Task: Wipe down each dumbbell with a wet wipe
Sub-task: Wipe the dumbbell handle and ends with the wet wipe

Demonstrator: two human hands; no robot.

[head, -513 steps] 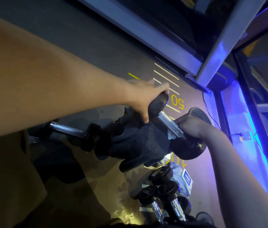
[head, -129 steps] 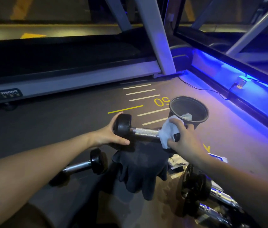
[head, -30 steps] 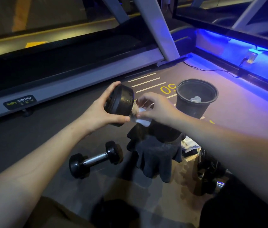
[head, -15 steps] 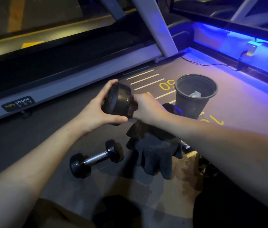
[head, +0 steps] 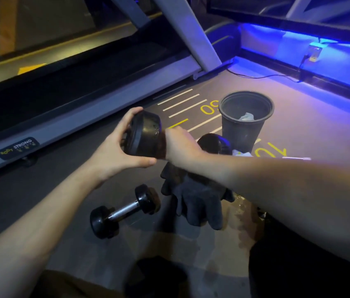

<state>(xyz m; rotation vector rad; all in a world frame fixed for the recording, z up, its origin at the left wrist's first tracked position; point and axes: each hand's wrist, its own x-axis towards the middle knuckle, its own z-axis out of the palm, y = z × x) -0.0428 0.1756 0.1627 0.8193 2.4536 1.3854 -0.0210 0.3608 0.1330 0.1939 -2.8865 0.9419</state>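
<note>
I hold a black dumbbell (head: pixel 146 136) in the air above the floor. My left hand (head: pixel 114 151) grips its near head from the left side. My right hand (head: pixel 182 145) is closed around the handle right behind that head; the wet wipe is hidden inside the fist. The dumbbell's far head (head: pixel 212 143) shows past my right hand. A second, smaller dumbbell (head: pixel 124 211) with a chrome handle lies on the floor below.
A dark cloth (head: pixel 197 203) lies on the floor under my right arm. A black bin (head: pixel 245 134) with a used wipe (head: pixel 246 117) inside stands at the back right. A treadmill (head: pixel 83 100) runs along the left and back. A cable (head: pixel 262 76) crosses the floor near the blue-lit wall.
My right hand slid along the handle up against the near head and closed over the wipe, which is no longer visible. The dumbbell stays held in both hands.
</note>
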